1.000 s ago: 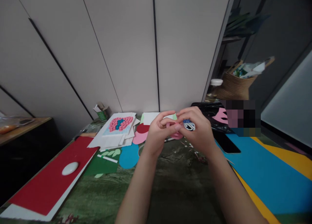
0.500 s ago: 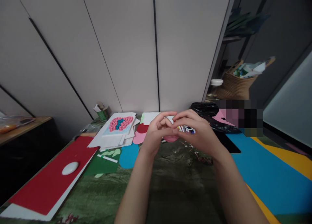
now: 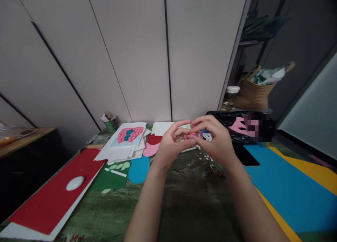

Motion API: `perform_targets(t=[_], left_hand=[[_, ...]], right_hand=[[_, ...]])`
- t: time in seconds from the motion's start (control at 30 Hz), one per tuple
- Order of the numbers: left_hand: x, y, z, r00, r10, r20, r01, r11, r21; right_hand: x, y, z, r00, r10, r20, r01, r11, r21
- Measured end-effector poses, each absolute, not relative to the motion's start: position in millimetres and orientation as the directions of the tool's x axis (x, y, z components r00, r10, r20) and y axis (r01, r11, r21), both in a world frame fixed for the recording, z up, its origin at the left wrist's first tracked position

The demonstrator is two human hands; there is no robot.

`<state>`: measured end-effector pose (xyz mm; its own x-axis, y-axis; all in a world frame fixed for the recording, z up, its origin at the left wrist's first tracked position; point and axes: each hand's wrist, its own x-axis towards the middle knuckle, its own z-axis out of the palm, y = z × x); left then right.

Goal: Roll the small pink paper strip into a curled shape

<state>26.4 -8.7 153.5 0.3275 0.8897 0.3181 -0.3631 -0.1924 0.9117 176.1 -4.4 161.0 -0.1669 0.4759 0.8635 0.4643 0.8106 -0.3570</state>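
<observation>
Both hands are raised over the middle of the green table, their fingertips meeting around a small pink curled piece (image 3: 193,134). My left hand (image 3: 173,143) pinches its left side, thumb pointing right. From the right, my right hand (image 3: 213,138) closes thumb and fingers on the same piece. Its lower part is hidden by the thumbs. Behind the hands lies something shiny and colourful, partly covered. Left of them a sheet with pink and blue rolled paper pieces (image 3: 129,134) rests on white papers. Red and pink paper rounds (image 3: 152,148) lie beside that stack.
A red sheet (image 3: 58,185) with a white oval object (image 3: 75,183) lies left. Green paper (image 3: 112,180), a marker (image 3: 116,172) and blue paper (image 3: 139,169) are nearer. Large blue sheets (image 3: 286,189), a black bag and a basket (image 3: 254,94) stand right.
My hands have turned slightly and the fingers have shifted, so the pink piece between them now shows. The right hand has moved a little left.
</observation>
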Motion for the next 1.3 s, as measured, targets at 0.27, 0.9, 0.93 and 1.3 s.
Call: perform_targets(t=[0.27,0.9,0.93,1.3], left_hand=[[33,-8,153,0.275,0.917,0.288,-0.404,-0.162,0.900],[21,-7,154,0.321,0.895,0.310,-0.416,-0.160,0.895],[19,-7,154,0.350,0.885,0.307,-0.405,-0.153,0.901],[20,-3,151,0.368,0.898,0.242,-0.409,-0.077,0.909]], right_hand=[[173,-2,161,-0.162,0.487,0.858,0.454,0.809,-0.374],[181,-10,164,-0.345,0.485,0.803,0.486,0.825,-0.289],[182,-11,164,-0.361,0.497,0.789,0.481,0.824,-0.299],[186,-5,161,-0.368,0.535,0.760,0.510,0.800,-0.316]])
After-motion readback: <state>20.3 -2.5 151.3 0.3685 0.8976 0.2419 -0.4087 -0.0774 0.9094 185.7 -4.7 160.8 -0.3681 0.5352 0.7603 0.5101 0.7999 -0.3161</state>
